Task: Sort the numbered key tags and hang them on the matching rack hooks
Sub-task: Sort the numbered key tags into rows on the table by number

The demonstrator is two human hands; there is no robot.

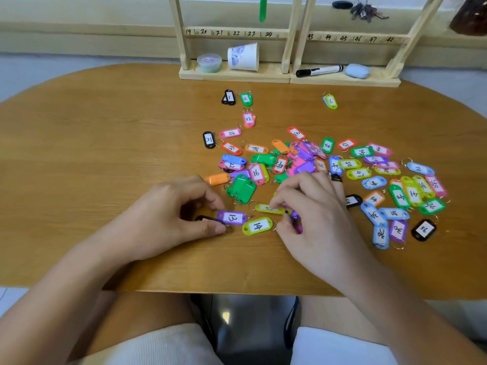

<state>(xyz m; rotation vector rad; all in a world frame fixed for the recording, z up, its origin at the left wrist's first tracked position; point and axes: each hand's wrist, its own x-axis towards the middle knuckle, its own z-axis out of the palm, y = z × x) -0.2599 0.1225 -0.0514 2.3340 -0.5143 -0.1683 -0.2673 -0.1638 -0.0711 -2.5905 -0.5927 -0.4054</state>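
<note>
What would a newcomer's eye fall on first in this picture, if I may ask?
First the bright heap of key tags spread over the right half of the wooden table. Next the left hand and right hand near the front edge, fingers curled beside purple tag 13 and yellow-green tag 14. Behind stands the numbered rack, with one green tag hanging.
</note>
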